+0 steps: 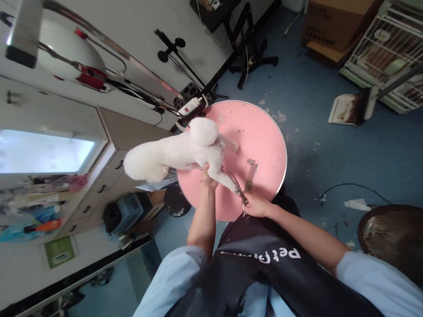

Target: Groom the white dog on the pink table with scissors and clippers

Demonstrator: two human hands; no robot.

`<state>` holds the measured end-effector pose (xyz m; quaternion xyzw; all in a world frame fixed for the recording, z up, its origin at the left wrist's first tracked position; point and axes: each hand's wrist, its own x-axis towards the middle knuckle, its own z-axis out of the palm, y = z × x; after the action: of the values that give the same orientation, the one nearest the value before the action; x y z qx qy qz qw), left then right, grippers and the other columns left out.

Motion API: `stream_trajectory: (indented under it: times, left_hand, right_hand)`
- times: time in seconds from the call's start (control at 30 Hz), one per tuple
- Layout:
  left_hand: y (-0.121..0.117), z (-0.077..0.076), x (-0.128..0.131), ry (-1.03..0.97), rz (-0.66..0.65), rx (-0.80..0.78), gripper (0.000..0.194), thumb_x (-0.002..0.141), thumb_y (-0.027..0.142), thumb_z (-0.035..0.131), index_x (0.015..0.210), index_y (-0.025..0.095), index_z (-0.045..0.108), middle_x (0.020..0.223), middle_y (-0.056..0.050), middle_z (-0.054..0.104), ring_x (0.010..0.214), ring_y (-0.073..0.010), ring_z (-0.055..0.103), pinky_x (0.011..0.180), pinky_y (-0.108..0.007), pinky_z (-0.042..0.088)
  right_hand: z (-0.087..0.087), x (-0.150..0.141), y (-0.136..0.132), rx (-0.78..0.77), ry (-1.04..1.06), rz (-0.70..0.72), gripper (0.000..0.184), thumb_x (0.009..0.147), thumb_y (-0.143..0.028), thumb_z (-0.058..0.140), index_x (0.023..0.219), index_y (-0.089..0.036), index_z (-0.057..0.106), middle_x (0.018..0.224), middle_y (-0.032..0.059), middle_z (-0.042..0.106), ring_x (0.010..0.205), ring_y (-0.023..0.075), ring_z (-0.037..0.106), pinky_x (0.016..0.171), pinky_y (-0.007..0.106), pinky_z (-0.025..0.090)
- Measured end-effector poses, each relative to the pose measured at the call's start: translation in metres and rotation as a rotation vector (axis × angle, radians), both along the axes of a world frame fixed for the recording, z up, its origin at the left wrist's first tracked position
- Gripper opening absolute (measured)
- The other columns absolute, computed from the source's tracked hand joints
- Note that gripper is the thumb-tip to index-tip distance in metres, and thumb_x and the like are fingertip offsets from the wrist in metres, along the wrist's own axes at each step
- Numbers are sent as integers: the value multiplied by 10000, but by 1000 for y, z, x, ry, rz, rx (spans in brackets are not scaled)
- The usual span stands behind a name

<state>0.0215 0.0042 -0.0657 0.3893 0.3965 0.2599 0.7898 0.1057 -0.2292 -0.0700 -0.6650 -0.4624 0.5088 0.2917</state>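
Observation:
A white fluffy dog (183, 152) stands on a round pink grooming table (265, 133). My left hand (208, 174) is closed around the dog's leg from below, holding it up. My right hand (256, 205) grips a pair of scissors (237, 187) whose blades point at the dog's paw. A metal comb (251, 176) lies flat on the pink top just above my right hand. I wear a black apron over light blue sleeves.
Tufts of cut fur lie on the table and the blue floor. A black stand (249, 48) is beyond the table, with a dustpan (348, 108), cardboard boxes (334, 23) and a wire cage (394, 54) at the right. A pet carrier (128, 211) sits under the cabinets at the left.

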Motion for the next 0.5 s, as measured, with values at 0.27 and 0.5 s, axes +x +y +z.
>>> stream_trajectory:
  times: [0.27,0.5]
  left_hand:
    - [-5,10,5,74,90,-48,444,1014,633,464,863,254,638,701,-89,646,1174,-355,648,950,-465,539]
    - [-7,18,9,107,54,-49,434,989,645,527,856,242,616,861,-138,707,1289,-406,587,933,-486,541]
  right_hand:
    - [-3,0,-2,42,197,-14,364,807,-45,625,1149,-170,619,969,38,706,834,167,663,758,251,490]
    - [-15,-3,-5,50,256,-8,426,770,-50,636,1178,-169,617,923,10,686,820,159,654,746,244,491]
